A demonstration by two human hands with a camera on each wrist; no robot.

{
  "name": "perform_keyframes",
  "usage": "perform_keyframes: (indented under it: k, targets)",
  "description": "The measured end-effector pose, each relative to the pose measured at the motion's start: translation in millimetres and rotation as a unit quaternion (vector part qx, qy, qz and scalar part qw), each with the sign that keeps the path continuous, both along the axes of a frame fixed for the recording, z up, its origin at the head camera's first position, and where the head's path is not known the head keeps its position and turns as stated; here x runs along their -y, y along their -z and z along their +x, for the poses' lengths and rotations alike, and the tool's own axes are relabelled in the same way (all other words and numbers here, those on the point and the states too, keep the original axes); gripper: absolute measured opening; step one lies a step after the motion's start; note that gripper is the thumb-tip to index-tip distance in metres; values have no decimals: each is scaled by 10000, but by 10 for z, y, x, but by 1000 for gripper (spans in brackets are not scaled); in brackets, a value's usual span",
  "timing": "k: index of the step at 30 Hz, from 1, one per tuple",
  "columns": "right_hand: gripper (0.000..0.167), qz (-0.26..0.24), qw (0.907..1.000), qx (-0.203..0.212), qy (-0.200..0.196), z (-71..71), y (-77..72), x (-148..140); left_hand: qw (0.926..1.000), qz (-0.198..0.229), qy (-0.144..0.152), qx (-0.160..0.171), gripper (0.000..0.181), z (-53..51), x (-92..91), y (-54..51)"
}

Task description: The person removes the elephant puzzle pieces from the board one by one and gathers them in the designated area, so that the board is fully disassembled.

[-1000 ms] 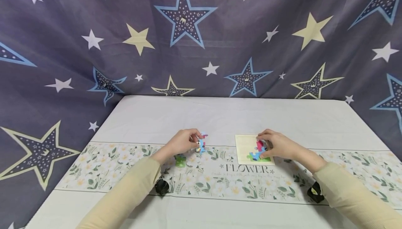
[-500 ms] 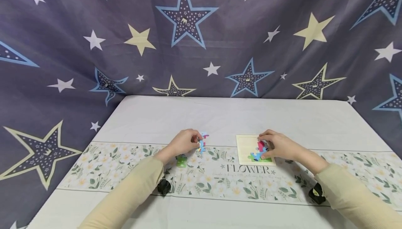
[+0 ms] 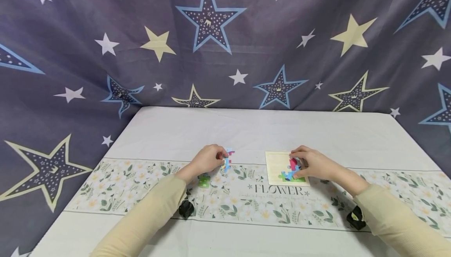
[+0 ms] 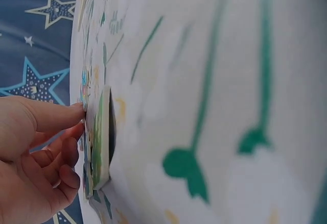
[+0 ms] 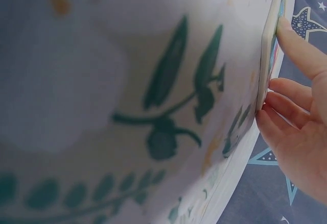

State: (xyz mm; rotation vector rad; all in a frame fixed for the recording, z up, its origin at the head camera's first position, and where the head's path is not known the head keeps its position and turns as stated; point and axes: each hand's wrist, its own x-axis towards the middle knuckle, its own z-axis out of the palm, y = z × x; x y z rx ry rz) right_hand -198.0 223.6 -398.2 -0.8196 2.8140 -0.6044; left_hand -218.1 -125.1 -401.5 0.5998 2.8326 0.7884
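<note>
My left hand (image 3: 210, 159) pinches a small blue jigsaw piece (image 3: 227, 164) between thumb and fingertips, low over the table. Just beyond it lies another blue and pink piece (image 3: 229, 151). A green jigsaw piece (image 4: 101, 141) rests flat on the cloth, nearer me than the left hand. To the right, a cream puzzle tray (image 3: 275, 162) lies on the table with joined red, blue and green pieces (image 3: 289, 175) in its lower right part. My right hand (image 3: 314, 165) holds that tray's right side, thumb over the pieces, other fingers at the edge (image 5: 264, 73).
The white tablecloth (image 3: 246, 130) has a flowered band with the word FLOWER (image 3: 280, 189) just in front of the tray. A dark curtain (image 3: 134, 10) with stars hangs behind the table's far edge. Black wrist devices (image 3: 186, 209) sit under both sleeves.
The blue piece at my left fingertips has turned slightly, and less of its face shows. My right hand and the tray stay in place; the head view has shifted a little.
</note>
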Motion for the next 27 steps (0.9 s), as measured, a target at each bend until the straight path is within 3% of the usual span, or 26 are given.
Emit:
perform_keyframes:
  k: [11, 20, 27]
  targets:
    - [66, -7, 10000, 75, -24, 0, -12, -1, 9999, 143, -44, -60, 13, -3, -137, -91]
    - [67, -22, 10000, 56, 16, 15, -12, -1, 9987, 359, 347, 69, 15, 4, -539, -94]
    - [67, -28, 10000, 52, -59, 17, -32, -6, 9978, 479, 411, 219, 16, 42, -866, -101]
